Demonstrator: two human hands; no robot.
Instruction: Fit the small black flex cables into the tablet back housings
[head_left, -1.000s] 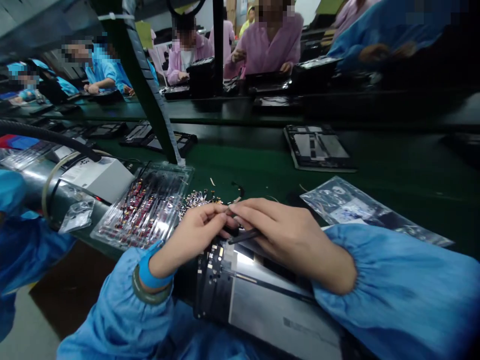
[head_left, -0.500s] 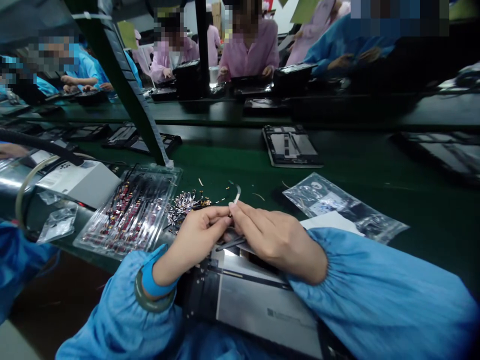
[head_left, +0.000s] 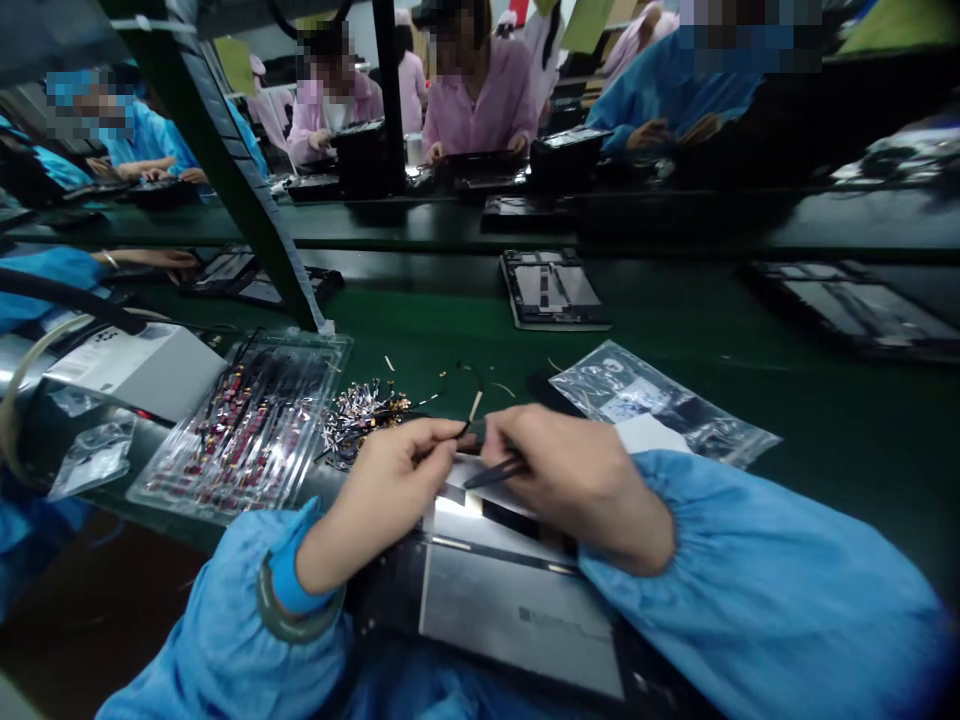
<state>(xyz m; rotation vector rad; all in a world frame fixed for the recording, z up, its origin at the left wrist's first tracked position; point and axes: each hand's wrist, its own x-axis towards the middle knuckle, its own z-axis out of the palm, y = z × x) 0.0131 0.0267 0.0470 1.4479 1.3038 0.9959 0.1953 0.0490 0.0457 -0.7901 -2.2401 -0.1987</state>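
The left hand (head_left: 390, 480) pinches a thin black wire (head_left: 459, 428) between fingertips; the right hand (head_left: 574, 475), closed, grips dark tweezers (head_left: 491, 473) above the opened device (head_left: 495, 590).

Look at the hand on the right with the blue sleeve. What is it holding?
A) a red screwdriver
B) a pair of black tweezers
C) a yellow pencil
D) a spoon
B: the right hand grips thin black tweezers, whose tip points toward the left hand over the opened device at the edge of the table.
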